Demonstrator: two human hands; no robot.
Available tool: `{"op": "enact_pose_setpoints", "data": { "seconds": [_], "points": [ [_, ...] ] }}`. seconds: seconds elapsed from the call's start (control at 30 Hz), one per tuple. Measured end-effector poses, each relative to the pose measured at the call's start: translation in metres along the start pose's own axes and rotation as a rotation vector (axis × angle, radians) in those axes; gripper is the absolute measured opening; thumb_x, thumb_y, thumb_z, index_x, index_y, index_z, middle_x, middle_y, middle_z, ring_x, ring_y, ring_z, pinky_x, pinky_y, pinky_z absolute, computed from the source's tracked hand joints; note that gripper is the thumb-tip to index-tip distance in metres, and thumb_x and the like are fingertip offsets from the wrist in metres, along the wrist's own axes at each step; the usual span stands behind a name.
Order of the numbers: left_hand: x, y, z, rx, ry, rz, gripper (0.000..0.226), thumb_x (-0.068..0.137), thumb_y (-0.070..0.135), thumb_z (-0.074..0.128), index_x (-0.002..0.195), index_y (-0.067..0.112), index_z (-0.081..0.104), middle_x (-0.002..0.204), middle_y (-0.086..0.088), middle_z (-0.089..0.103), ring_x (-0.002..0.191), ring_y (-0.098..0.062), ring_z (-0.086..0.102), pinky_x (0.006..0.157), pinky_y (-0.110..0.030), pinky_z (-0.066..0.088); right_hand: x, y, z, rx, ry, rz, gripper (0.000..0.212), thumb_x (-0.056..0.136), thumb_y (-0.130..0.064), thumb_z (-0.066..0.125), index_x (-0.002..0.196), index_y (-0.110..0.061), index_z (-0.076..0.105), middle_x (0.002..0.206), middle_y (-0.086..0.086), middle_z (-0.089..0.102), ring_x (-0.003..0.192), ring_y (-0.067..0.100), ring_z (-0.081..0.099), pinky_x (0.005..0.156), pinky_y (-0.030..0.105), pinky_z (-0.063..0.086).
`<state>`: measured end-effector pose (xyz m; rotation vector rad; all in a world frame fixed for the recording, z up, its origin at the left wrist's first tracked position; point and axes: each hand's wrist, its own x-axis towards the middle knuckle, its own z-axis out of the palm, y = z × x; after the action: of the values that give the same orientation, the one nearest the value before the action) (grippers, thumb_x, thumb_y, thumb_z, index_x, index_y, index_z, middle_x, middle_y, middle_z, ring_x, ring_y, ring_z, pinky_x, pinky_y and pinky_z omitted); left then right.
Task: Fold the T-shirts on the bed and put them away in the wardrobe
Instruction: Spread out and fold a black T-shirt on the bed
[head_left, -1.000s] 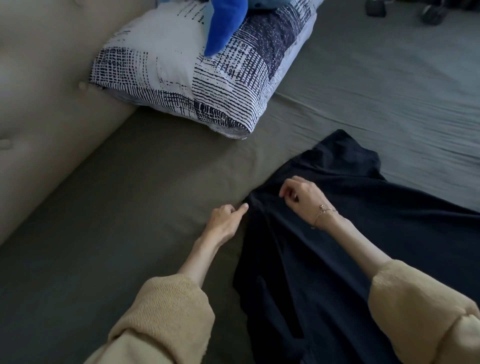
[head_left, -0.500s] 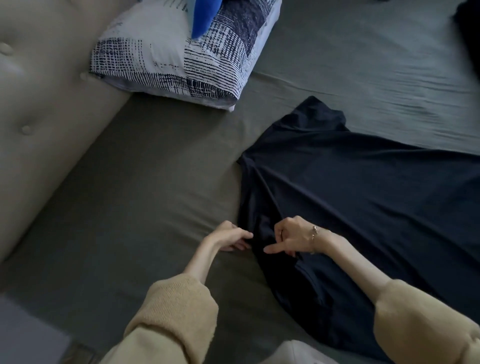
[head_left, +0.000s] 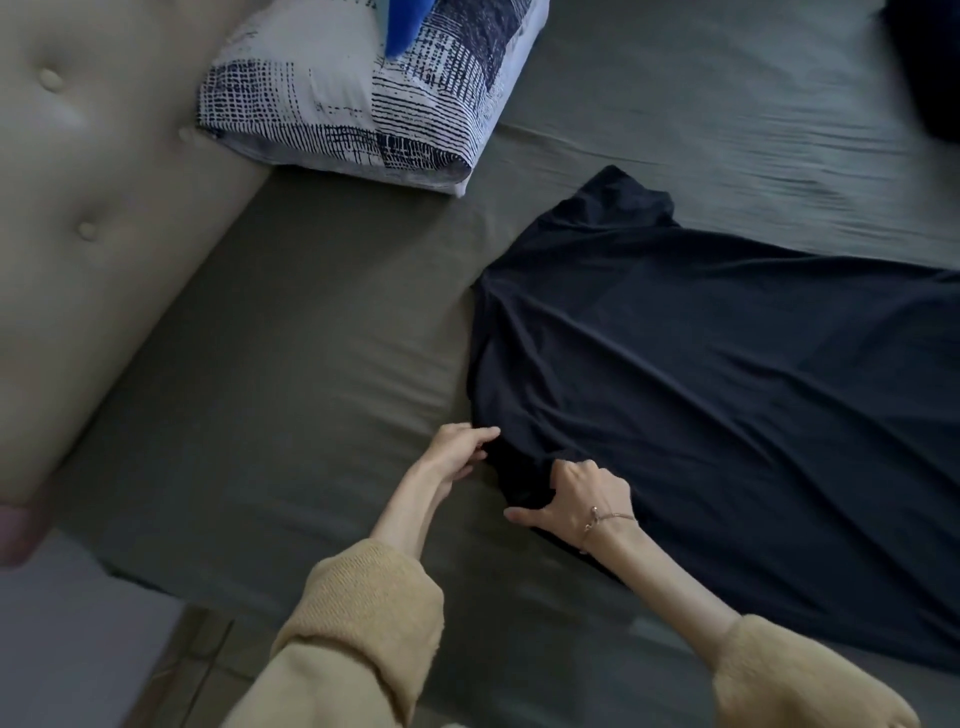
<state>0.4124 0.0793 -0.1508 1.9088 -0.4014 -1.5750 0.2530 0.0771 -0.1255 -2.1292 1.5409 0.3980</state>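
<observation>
A dark T-shirt (head_left: 701, 395) lies spread on the olive bed sheet (head_left: 311, 364), near a patterned pillow (head_left: 363, 93) beside the padded headboard (head_left: 78, 182). The left hand (head_left: 457, 449) pinches the shirt's near edge, and the right hand (head_left: 576, 499) (a thin bracelet on its wrist) seems to grip bunched fabric just beside it, thumb stretched out along the sheet.
</observation>
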Motion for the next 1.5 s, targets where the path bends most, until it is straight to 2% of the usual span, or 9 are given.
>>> {"op": "enact_pose_setpoints", "data": {
  "seconds": [0.17, 0.33, 0.53, 0.63, 0.77, 0.9, 1.0, 1.27, 1.5],
  "points": [
    [-0.01, -0.002, 0.001, -0.025, 0.013, 0.207, 0.016, 0.09, 0.017, 0.062, 0.105, 0.013, 0.065, 0.103, 0.0, 0.067, 0.095, -0.013, 0.06, 0.074, -0.02, 0.045, -0.002, -0.005, 0.018, 0.004, 0.061, -0.06, 0.023, 0.089, -0.026, 0.051, 0.109, -0.017, 0.06, 0.118, -0.001, 0.058, 0.114, 0.02, 0.052, 0.085, 0.031, 0.041],
    [-0.014, -0.006, -0.005, 0.07, 0.002, 0.295, 0.027, 0.093, 0.02, 0.058, 0.117, 0.007, 0.061, 0.12, -0.008, 0.065, 0.112, -0.019, 0.059, 0.104, -0.036, 0.042, -0.016, -0.018, 0.019, 0.099, 0.021, 0.037, 0.059, 0.077, -0.06, 0.061, 0.113, -0.014, 0.052, 0.115, 0.001, 0.059, 0.112, 0.023, 0.054, 0.082, 0.033, 0.041],
    [-0.01, -0.015, -0.011, 0.25, -0.007, 0.145, 0.047, 0.085, 0.026, 0.067, 0.121, -0.002, 0.057, 0.124, -0.011, 0.062, 0.113, -0.021, 0.058, 0.097, -0.03, 0.044, -0.021, -0.027, 0.035, -0.041, 0.055, -0.09, 0.029, 0.091, -0.03, 0.053, 0.115, -0.013, 0.055, 0.119, 0.004, 0.058, 0.116, 0.023, 0.05, 0.096, 0.037, 0.034],
    [-0.01, -0.016, -0.018, 0.246, 0.023, 0.09, 0.063, 0.089, 0.032, 0.062, 0.138, -0.002, 0.041, 0.139, -0.014, 0.05, 0.125, -0.027, 0.05, 0.103, -0.038, 0.04, -0.019, -0.026, 0.03, 0.234, -0.183, -0.109, 0.033, 0.087, -0.029, 0.059, 0.113, -0.007, 0.056, 0.118, 0.011, 0.059, 0.109, 0.029, 0.056, 0.087, 0.034, 0.045],
    [-0.021, -0.022, -0.02, 0.277, 0.02, 0.011, 0.06, 0.09, 0.03, 0.062, 0.138, 0.004, 0.037, 0.136, -0.008, 0.051, 0.121, -0.025, 0.052, 0.097, -0.04, 0.046, -0.022, -0.022, 0.019, 0.118, -0.521, -0.273, 0.039, 0.08, -0.034, 0.068, 0.111, -0.011, 0.064, 0.112, 0.009, 0.065, 0.102, 0.025, 0.061, 0.083, 0.03, 0.05],
    [-0.023, -0.042, -0.021, 0.414, 0.08, -0.067, 0.062, 0.087, 0.03, 0.067, 0.135, 0.004, 0.039, 0.129, -0.01, 0.054, 0.104, -0.022, 0.059, 0.085, -0.034, 0.05, -0.018, -0.006, 0.008, 0.131, -0.191, -0.183, 0.02, 0.077, -0.031, 0.065, 0.096, -0.027, 0.068, 0.107, -0.001, 0.066, 0.1, 0.019, 0.061, 0.082, 0.028, 0.049],
    [-0.028, -0.05, -0.018, 0.465, 0.095, -0.099, 0.052, 0.089, 0.026, 0.065, 0.129, 0.002, 0.044, 0.122, -0.01, 0.058, 0.092, -0.02, 0.059, 0.082, -0.033, 0.05, -0.012, 0.01, 0.006, -0.018, 0.03, -0.168, 0.042, 0.075, -0.032, 0.069, 0.112, -0.023, 0.051, 0.122, -0.001, 0.045, 0.119, 0.021, 0.041, 0.093, 0.037, 0.036],
    [-0.045, -0.063, -0.019, 0.282, 0.084, -0.12, 0.026, 0.093, 0.022, 0.06, 0.11, 0.007, 0.046, 0.084, -0.004, 0.056, 0.07, -0.012, 0.055, 0.063, -0.026, 0.049, -0.028, 0.023, 0.012, -0.172, -0.317, -0.325, 0.041, 0.082, -0.025, 0.061, 0.122, -0.024, 0.055, 0.115, 0.002, 0.063, 0.107, 0.022, 0.057, 0.091, 0.029, 0.033],
    [-0.066, -0.078, -0.016, 0.387, -0.054, -0.186, 0.027, 0.087, 0.02, 0.067, 0.107, 0.009, 0.054, 0.104, -0.005, 0.063, 0.093, -0.017, 0.06, 0.083, -0.034, 0.051, -0.045, 0.018, 0.032, -0.181, -0.833, -0.372, 0.029, 0.082, -0.017, 0.064, 0.111, -0.017, 0.065, 0.091, 0.004, 0.067, 0.07, 0.011, 0.057, 0.064, 0.019, 0.044]
  ]
}}
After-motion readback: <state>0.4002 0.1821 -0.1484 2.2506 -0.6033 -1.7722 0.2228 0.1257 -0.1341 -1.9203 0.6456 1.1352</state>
